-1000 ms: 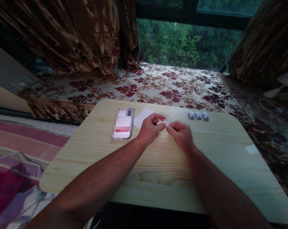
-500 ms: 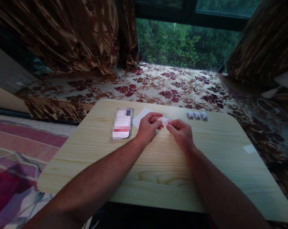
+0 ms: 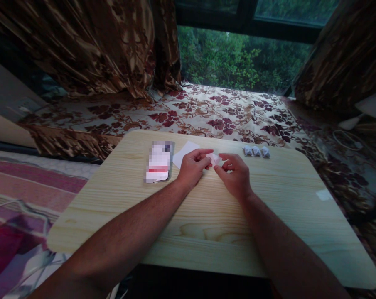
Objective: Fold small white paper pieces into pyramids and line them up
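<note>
Nearest, two bare forearms (image 3: 122, 232) are stretched over a table (image 3: 206, 216), its pale top marked by wavy wood grain and finished with rounded corners. At the left, a bed (image 3: 35, 182) is covered in striped pink and purple cloth, and a crumpled red cloth (image 3: 5, 249) is laid on it. Above the table's middle, a small piece of folded paper (image 3: 216, 159), white with a faint pink tint and pointed in outline, is pinched between the thumb and fingers of the left hand (image 3: 192, 165), which is nearly closed. The right hand (image 3: 237, 171) is held half open just beside the paper, thumb and forefinger parted around its right side; whether the paper is touched by the thumb tip cannot be told. Near the table's right edge, a flat white scrap (image 3: 324, 195) is seen. To the left of the hands, a phone (image 3: 158, 162) is laid flat, its surface blurred into blocks, and between them a smooth white sheet (image 3: 185, 153) is partly covered by the left hand. Toward the far right, three small faceted paper shapes (image 3: 256, 152) are set in a row, side by side. Beyond, a ledge is draped with floral cloth (image 3: 203, 110) in maroon and cream, flanked by shiny brown curtains (image 3: 122, 45). Farthest, leafy trees (image 3: 219, 56) are framed by a dark window (image 3: 281, 30).
</note>
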{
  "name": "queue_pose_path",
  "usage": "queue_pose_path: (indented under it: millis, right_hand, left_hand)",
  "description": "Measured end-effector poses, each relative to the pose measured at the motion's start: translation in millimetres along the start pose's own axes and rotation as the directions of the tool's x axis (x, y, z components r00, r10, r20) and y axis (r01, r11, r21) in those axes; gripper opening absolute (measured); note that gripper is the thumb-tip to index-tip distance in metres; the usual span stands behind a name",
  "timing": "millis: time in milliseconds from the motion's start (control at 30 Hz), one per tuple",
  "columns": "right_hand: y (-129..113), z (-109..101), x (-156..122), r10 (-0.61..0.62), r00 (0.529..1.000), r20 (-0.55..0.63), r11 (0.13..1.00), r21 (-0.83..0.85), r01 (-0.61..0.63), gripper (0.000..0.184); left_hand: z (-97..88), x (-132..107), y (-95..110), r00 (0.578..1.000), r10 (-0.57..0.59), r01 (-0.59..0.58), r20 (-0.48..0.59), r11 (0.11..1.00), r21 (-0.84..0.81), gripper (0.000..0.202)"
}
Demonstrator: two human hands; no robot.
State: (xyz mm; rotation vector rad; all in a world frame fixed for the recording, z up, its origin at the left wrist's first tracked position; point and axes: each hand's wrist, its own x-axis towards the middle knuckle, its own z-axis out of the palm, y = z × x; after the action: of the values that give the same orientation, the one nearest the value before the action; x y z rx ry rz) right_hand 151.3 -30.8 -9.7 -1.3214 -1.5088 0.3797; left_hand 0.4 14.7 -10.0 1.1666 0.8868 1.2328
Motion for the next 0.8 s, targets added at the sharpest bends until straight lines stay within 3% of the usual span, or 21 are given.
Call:
queue_pose_path:
  millis: [533,633,800]
  right_hand:
    - [2.9,1.1,1.3,-0.074,0.996,-0.044,0.986,-0.155,0.066,0.026]
    - [7.5,-3.0,5.1,-0.049,0.995,-0.088,0.981,-0.192,0.032,0.024]
    - [22.9,-20.3,17.2,0.064,0.970,-0.233,0.937,-0.321,-0.139,0.026]
  left_hand:
    - [0.9,1.1,-0.3,1.000,-0.005,0.005,0.002,1.000,0.007,0.041]
    - [1.9,1.2,0.9,1.000,-0.013,0.013,-0.005,1.000,-0.018,0.049]
    - [2.7,0.2,-0.2,1.000,-0.007,0.007,-0.001,1.000,0.025,0.049]
